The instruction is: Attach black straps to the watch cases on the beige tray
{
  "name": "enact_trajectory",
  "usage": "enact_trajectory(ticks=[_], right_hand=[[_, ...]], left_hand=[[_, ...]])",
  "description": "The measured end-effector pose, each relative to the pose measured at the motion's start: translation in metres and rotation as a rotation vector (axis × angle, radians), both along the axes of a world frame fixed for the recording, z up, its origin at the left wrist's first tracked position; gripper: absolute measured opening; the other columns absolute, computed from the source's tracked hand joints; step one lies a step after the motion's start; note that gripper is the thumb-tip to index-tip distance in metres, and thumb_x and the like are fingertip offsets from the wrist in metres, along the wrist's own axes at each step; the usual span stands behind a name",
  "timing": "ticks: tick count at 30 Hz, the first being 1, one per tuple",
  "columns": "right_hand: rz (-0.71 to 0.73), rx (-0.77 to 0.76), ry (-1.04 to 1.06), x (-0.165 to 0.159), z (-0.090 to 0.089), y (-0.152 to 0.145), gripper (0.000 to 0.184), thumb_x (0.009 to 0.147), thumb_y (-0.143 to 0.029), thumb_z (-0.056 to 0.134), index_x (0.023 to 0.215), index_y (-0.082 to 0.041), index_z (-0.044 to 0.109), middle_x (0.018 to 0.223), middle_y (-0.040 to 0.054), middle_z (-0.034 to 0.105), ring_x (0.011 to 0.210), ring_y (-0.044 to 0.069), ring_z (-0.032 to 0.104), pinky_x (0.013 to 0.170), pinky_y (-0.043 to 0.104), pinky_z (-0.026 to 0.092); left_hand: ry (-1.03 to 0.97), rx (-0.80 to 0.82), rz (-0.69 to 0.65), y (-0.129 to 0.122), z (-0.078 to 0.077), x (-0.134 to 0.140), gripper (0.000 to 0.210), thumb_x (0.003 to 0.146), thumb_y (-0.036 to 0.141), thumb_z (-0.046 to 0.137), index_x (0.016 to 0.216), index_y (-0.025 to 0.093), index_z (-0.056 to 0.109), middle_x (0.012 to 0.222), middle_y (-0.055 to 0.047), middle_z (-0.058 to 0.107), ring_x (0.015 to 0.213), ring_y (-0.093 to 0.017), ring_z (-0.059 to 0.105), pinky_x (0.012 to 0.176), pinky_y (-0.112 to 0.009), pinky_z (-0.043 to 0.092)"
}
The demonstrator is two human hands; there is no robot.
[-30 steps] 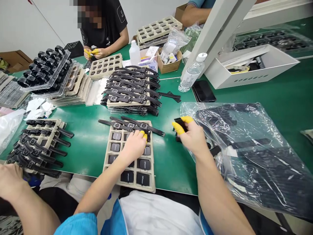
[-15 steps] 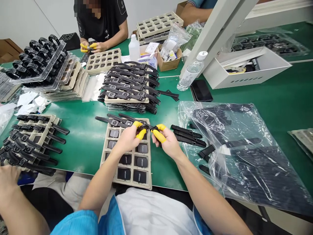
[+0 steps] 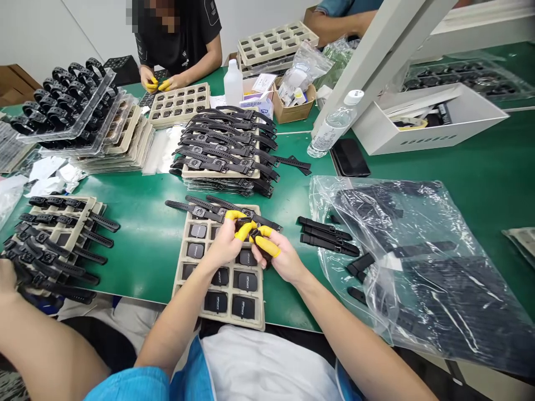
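Head: hands [image 3: 254, 248] mid-tray [image 3: 184, 267], strap [image 3: 251, 229].

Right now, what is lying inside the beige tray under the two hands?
The beige tray holds black watch bodies in its pockets, and strapped watches lie across its far end. The left hand and right hand cover some middle pockets, so their contents cannot be seen.

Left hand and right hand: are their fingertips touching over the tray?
Touching. The head view shows the left hand and right hand pinched together on a small black watch part above the tray, yellow-capped fingertips meeting with no gap.
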State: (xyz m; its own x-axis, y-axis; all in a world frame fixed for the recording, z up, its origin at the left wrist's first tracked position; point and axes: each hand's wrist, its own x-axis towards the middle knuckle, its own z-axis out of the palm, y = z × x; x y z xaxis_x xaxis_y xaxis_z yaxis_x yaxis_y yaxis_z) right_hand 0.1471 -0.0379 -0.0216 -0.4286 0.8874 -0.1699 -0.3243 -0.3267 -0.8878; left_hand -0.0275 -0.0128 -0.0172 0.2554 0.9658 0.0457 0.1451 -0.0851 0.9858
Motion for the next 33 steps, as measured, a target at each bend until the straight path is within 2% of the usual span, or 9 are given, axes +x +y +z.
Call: enact_trajectory(ticks=[1, 3, 5, 7, 13, 17, 23, 30, 33], right_hand=[[0.007, -0.007, 0.010, -0.001, 0.000, -0.001, 0.044, 0.091, -0.064, 0.071, 0.097, -0.022, 0.057, 0.060, -0.0040, 0.060, 0.045, 0.013, 0.045, 0.046, 0.027, 0.035], [0.031, -0.007, 0.020, -0.001, 0.000, -0.001, 0.043, 0.091, -0.063, 0.071, 0.094, -0.022, 0.057, 0.058, -0.0038, 0.059, 0.044, 0.013, 0.044, 0.046, 0.027, 0.034], [0.062, -0.008, 0.033, -0.001, 0.001, -0.001, 0.041, 0.091, -0.060, 0.071, 0.092, -0.021, 0.058, 0.054, -0.0040, 0.058, 0.043, 0.012, 0.042, 0.045, 0.026, 0.033], [0.077, -0.028, 0.057, -0.001, 0.003, 0.000, 0.039, 0.092, -0.057, 0.071, 0.090, -0.021, 0.057, 0.051, -0.0048, 0.055, 0.042, 0.012, 0.040, 0.045, 0.026, 0.031], [-0.008, -0.104, 0.102, -0.002, 0.008, 0.001, 0.037, 0.088, -0.053, 0.073, 0.088, -0.022, 0.055, 0.048, -0.0063, 0.052, 0.039, 0.011, 0.036, 0.041, 0.024, 0.028], [-0.007, -0.161, 0.182, -0.002, 0.011, 0.002, 0.036, 0.086, -0.052, 0.075, 0.091, -0.022, 0.056, 0.047, -0.0081, 0.047, 0.039, 0.010, 0.031, 0.040, 0.022, 0.026], [-0.017, -0.249, 0.222, 0.000, 0.011, 0.005, 0.040, 0.083, -0.051, 0.080, 0.086, -0.023, 0.053, 0.048, -0.0095, 0.041, 0.041, 0.008, 0.025, 0.038, 0.019, 0.020], [0.027, -0.292, 0.093, 0.003, 0.005, 0.008, 0.042, 0.081, -0.051, 0.081, 0.082, -0.023, 0.050, 0.047, -0.0106, 0.038, 0.041, 0.007, 0.021, 0.038, 0.018, 0.018], [0.035, -0.292, 0.077, 0.004, 0.004, 0.008, 0.042, 0.081, -0.051, 0.081, 0.082, -0.022, 0.051, 0.047, -0.0106, 0.038, 0.041, 0.007, 0.021, 0.037, 0.017, 0.018]], left_hand=[[0.082, 0.088, -0.047, 0.000, -0.001, -0.002, 0.022, 0.100, 0.025, 0.053, 0.121, 0.021, 0.053, 0.122, -0.011, 0.070, 0.113, -0.020, 0.070, 0.100, -0.040, 0.059], [0.227, 0.257, -0.150, 0.000, -0.001, -0.006, 0.037, 0.094, 0.012, 0.049, 0.129, 0.020, 0.057, 0.132, -0.012, 0.068, 0.127, -0.023, 0.065, 0.112, -0.045, 0.054], [0.313, 0.385, -0.206, 0.001, 0.000, -0.009, 0.051, 0.088, 0.004, 0.045, 0.134, 0.021, 0.059, 0.138, -0.011, 0.067, 0.133, -0.024, 0.062, 0.116, -0.047, 0.052], [0.339, 0.444, -0.212, 0.001, 0.001, -0.011, 0.058, 0.086, 0.002, 0.043, 0.138, 0.021, 0.059, 0.139, -0.011, 0.067, 0.134, -0.024, 0.061, 0.115, -0.047, 0.053], [0.358, 0.479, -0.154, -0.001, 0.000, -0.009, 0.056, 0.091, 0.005, 0.042, 0.142, 0.023, 0.057, 0.135, -0.011, 0.067, 0.130, -0.024, 0.063, 0.111, -0.046, 0.056], [0.386, 0.510, -0.135, -0.001, -0.001, -0.008, 0.055, 0.094, 0.007, 0.041, 0.145, 0.023, 0.055, 0.134, -0.012, 0.066, 0.129, -0.025, 0.062, 0.111, -0.046, 0.056], [0.397, 0.513, -0.237, -0.002, 0.011, -0.011, 0.047, 0.104, 0.020, 0.039, 0.150, 0.021, 0.049, 0.135, -0.015, 0.061, 0.129, -0.026, 0.059, 0.112, -0.045, 0.053], [0.704, 0.592, -0.253, -0.003, 0.009, -0.014, 0.040, 0.099, 0.022, 0.046, 0.136, 0.012, 0.060, 0.117, -0.018, 0.064, 0.111, -0.029, 0.060, 0.099, -0.048, 0.058], [0.691, 0.589, -0.267, -0.002, 0.009, -0.016, 0.040, 0.100, 0.022, 0.045, 0.135, 0.012, 0.060, 0.117, -0.017, 0.065, 0.112, -0.029, 0.061, 0.099, -0.047, 0.058]])
